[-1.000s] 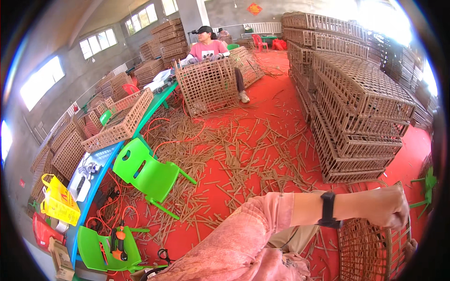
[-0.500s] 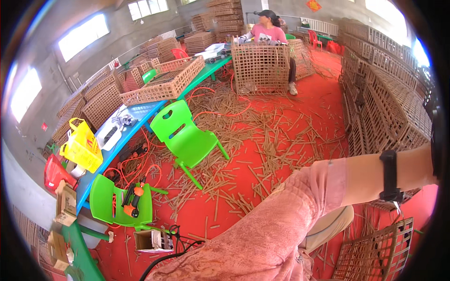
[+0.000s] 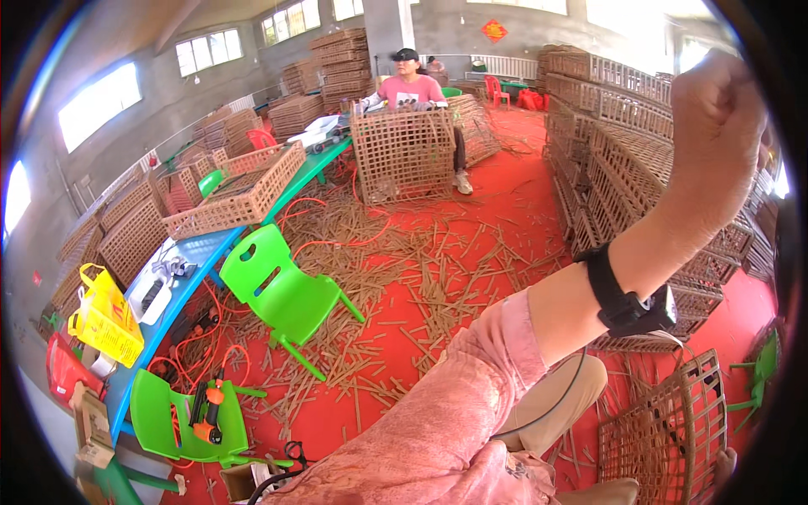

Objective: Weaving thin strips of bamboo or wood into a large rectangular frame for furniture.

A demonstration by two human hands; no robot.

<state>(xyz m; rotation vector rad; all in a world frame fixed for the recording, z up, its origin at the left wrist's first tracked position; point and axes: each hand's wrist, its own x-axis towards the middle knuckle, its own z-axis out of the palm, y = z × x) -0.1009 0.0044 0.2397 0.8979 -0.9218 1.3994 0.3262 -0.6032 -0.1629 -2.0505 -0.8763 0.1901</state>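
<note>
My left arm, in a pink patterned sleeve, reaches across from the lower edge to the upper right. Its hand (image 3: 715, 109) is raised with fingers curled in; whatever they may hold is hidden behind the hand. A black wrist strap with a small box (image 3: 623, 295) circles the forearm, and a thin cable hangs from it. My right hand cannot be made out. At the lower right stands a woven slatted panel (image 3: 652, 446), with a small brownish shape I cannot identify at its edge.
Green chairs (image 3: 290, 295) stand left; one bears an orange and black power tool (image 3: 210, 412). A blue table (image 3: 198, 252) carries a yellow bag (image 3: 105, 316) and a woven tray (image 3: 244, 198). Wood strips (image 3: 454, 278) litter the red floor. A person (image 3: 412, 88) sits behind a crate (image 3: 404, 156). Stacked crates (image 3: 623, 168) line the right.
The view has swung right and tilted up, so the room slides left and down. My left fist, cut off by the edge before, now shows raised at the upper right.
</note>
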